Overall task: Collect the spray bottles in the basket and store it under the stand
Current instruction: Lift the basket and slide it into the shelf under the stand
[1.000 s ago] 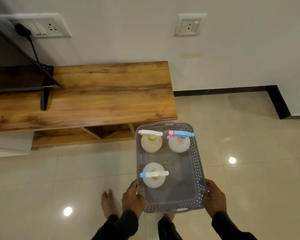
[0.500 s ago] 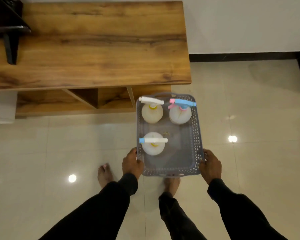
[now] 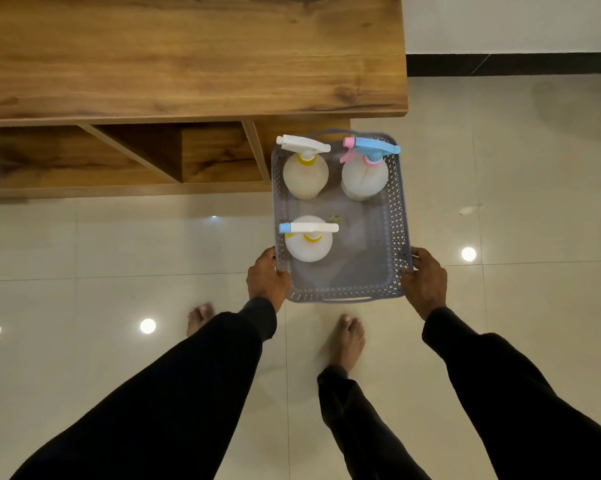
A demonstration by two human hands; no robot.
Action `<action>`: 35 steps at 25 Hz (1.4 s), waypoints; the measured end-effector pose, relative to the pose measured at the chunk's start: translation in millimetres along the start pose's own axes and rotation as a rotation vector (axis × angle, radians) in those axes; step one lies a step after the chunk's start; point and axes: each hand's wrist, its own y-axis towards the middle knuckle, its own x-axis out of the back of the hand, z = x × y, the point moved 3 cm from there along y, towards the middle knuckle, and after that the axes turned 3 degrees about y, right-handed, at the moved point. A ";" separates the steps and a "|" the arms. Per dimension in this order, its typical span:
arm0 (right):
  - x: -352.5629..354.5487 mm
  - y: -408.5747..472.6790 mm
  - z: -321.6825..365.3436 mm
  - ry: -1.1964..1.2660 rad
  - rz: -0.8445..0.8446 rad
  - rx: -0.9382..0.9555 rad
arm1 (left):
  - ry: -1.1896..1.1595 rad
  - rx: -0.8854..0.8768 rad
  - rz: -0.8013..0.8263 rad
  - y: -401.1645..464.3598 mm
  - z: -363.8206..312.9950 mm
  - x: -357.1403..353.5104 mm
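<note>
Nearest to view, two arms in black sleeves reach forward and down, with a bare foot (image 3: 347,341) planted on the glossy cream-tiled floor (image 3: 84,244) between them and the toes of the other foot (image 3: 198,315) peeping out beside the left sleeve. The left hand (image 3: 267,278) is clamped on the near left corner of a grey perforated plastic basket (image 3: 394,216), thumb over the rim, and the right hand (image 3: 425,280) grasps the near right corner the same way, so the basket is carried between both hands above the floor. Inside it stand three pale, rounded spray bottles: the closest, with a white trigger head tipped in blue (image 3: 308,237), sits at the near left; farther back on the left is one with an all-white head and yellow collar (image 3: 305,171), and beside it on the right one with a blue and pink head (image 3: 365,174). The basket's far end lies just before the open lower compartments (image 3: 219,157) of the wooden stand (image 3: 188,57), whose broad top runs to the white wall (image 3: 510,22).
</note>
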 end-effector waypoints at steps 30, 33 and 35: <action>-56.9 177.4 70.5 0.191 -0.050 0.070 | -0.119 -0.048 -0.216 169.0 -73.5 -7.5; -60.5 181.4 74.5 0.244 -0.044 0.051 | -0.201 -0.039 -0.261 173.6 -78.0 -9.0; -61.1 184.8 76.7 0.262 -0.054 0.034 | -0.287 0.008 -0.305 173.7 -80.6 -8.7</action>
